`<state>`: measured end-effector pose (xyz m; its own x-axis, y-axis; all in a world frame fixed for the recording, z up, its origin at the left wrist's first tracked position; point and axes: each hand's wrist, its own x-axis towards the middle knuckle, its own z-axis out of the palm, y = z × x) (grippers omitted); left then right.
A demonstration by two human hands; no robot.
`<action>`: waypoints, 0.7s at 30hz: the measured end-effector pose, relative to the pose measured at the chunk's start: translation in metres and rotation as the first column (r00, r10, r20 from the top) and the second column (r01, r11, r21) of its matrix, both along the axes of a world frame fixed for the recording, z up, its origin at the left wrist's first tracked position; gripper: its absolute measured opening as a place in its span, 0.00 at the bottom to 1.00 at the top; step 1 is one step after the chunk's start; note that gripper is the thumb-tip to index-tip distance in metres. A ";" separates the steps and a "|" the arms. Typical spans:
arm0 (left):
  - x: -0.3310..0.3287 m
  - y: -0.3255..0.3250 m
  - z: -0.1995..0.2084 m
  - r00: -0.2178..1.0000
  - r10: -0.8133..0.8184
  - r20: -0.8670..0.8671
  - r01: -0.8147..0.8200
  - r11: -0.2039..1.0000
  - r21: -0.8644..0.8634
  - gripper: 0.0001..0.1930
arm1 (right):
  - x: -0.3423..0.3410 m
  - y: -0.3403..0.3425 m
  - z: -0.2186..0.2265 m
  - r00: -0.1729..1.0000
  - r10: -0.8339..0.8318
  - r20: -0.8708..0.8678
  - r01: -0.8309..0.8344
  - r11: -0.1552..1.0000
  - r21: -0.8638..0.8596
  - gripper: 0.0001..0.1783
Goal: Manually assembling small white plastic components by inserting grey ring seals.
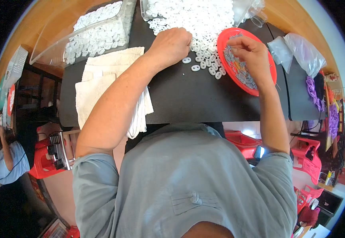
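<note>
A heap of small white oval pieces with two holes (192, 14) covers the far middle of the dark table. My left hand (171, 44) is at the near left edge of that heap, its fingers curled closed; what they hold, if anything, is hidden. To the right stands a red oval dish (273, 68) holding many small grey pieces (244, 77), with a bit of orange among them. Over the dish, my right hand (250, 54) has thumb and fingers drawn together in a pinch. Anything between those fingertips is too small to make out.
Clear plastic bins (118, 29) with more white pieces stand at the far left. A folded cream cloth (95, 89) lies under my left forearm. Clear plastic bags (305, 51) and purple cord (313, 93) are at the right. Another person (11, 162) sits at far left.
</note>
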<state>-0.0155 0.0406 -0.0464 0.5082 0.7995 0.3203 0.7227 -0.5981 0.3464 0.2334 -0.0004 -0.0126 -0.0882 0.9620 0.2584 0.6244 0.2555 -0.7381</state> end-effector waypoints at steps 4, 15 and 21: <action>-0.003 0.000 0.004 0.971 0.033 0.238 0.002 0.989 -0.145 0.06 | -0.027 -0.001 0.020 0.974 0.095 -0.205 -0.115 0.989 -0.089 0.12; -0.008 -0.010 0.028 0.454 0.313 0.834 0.433 0.741 -0.513 0.05 | -0.074 0.011 0.034 0.853 0.117 -0.508 -0.215 0.967 -0.139 0.15; -0.006 -0.013 0.034 0.377 0.355 0.855 0.404 0.768 -0.497 0.02 | -0.075 0.011 0.021 0.815 0.119 -0.567 -0.223 0.968 -0.118 0.14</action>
